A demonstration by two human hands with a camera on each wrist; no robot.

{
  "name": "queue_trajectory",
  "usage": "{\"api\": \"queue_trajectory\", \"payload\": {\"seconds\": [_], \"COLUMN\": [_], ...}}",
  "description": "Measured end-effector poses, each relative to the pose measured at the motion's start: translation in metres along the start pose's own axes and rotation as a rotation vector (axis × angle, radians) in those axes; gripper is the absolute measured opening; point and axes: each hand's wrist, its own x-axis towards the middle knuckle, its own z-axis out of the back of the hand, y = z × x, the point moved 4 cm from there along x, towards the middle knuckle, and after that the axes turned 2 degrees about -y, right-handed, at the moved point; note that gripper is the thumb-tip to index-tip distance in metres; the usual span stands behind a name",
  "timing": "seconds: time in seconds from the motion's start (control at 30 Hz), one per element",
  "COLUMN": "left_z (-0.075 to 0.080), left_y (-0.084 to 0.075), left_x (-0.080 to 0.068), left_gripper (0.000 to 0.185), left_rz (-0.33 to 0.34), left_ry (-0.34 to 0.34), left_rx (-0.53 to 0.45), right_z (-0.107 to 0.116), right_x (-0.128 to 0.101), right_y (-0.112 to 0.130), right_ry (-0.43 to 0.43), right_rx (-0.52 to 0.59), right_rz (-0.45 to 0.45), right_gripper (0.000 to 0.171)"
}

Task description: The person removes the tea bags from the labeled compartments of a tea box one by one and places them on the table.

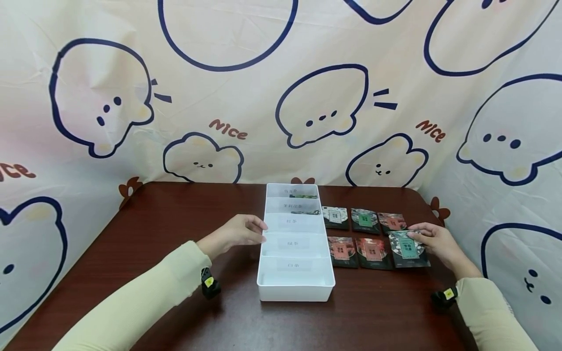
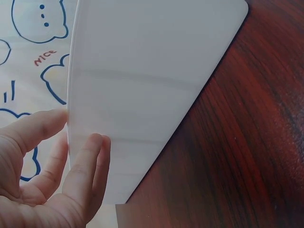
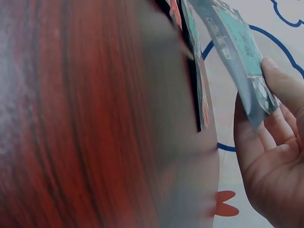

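Observation:
A white divided tray (image 1: 295, 289) with labelled compartments stands mid-table. My left hand (image 1: 239, 232) rests with straight fingers against its left wall (image 2: 137, 109); the fingers (image 2: 88, 166) touch the white plastic. Right of the tray lie several dark tea packets in two rows, such as a red one (image 1: 343, 250). My right hand (image 1: 436, 242) pinches the edge of a teal packet (image 1: 408, 248) at the front right, lifting it off the table; the right wrist view shows that teal packet (image 3: 240, 52) tilted up between thumb and fingers.
The brown wooden table (image 1: 167, 234) is bare on its left half. The two farthest tray compartments (image 1: 293, 191) hold some packets. A cartoon-print cloth (image 1: 307, 97) hangs behind and at both sides. A red packet (image 1: 392, 222) lies just behind my right hand.

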Motion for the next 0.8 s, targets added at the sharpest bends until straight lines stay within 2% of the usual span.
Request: {"api": "queue_trajectory", "payload": {"seconds": [0.3, 0.57, 0.8], "left_z": [0.0, 0.0, 0.0], "left_y": [0.001, -0.001, -0.001], "left_x": [0.001, 0.0, 0.0], "left_gripper": [0.03, 0.029, 0.03], "left_rz": [-0.006, -0.005, 0.003], "left_ry": [0.0, 0.0, 0.017], "left_rx": [0.012, -0.004, 0.003], "right_z": [0.002, -0.002, -0.007], "right_x": [0.003, 0.005, 0.008], "right_y": [-0.006, -0.005, -0.014], "right_ry": [-0.002, -0.01, 0.035], "right_rx": [-0.055, -0.117, -0.142], "right_rz": [-0.025, -0.002, 0.022], "right_gripper": [0.055, 0.049, 0.048]}}
